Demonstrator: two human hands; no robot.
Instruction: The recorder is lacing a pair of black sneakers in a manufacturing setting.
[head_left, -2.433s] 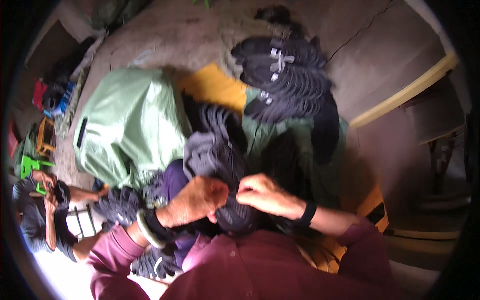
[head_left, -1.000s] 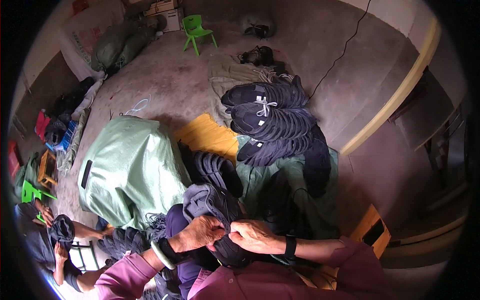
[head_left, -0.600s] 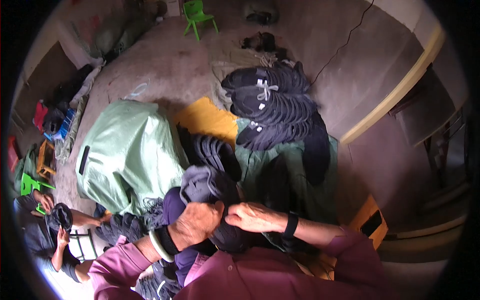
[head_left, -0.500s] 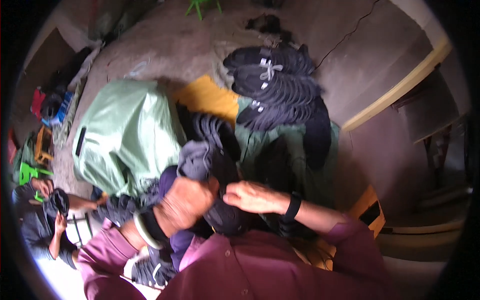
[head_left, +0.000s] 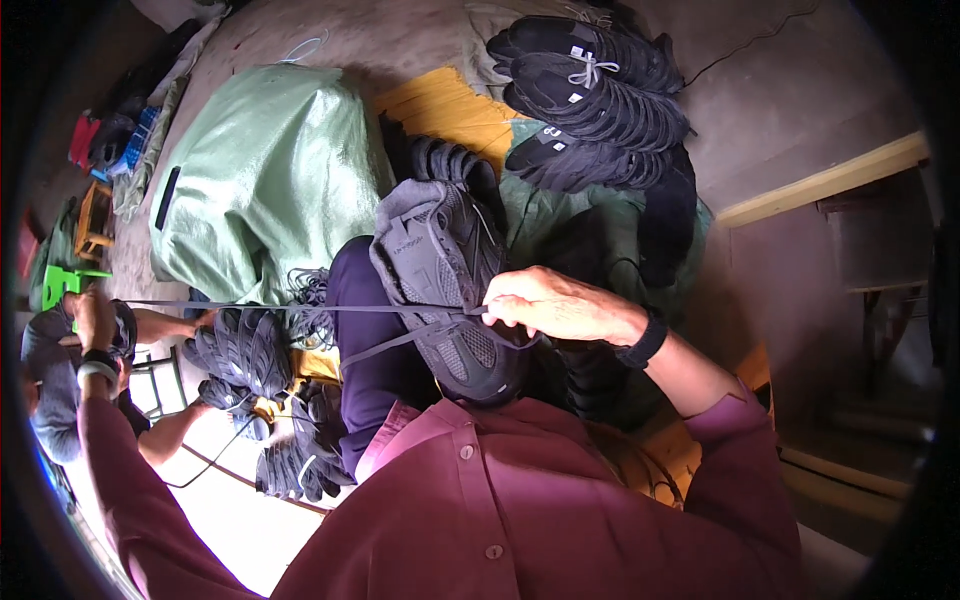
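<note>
Hidden and cut-off parts around the lacing

The grey shoe loses its heel behind the maroon shirt at lower centre; the left hand at the far left edge is small and warped, its grip on the lace unclear

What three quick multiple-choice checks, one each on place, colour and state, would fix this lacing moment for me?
1. Where does the grey shoe rest?
A on the person's lap
B on the green sack
C on the yellow mat

2. What colour is the big sack?
A red
B pale green
C black

3. How is the lace?
A coiled
B pulled taut
C knotted

Answers: 1 A, it lies on the dark trousers; 2 B, pale green plastic weave; 3 B, it runs straight from the left hand to the right hand.
</note>
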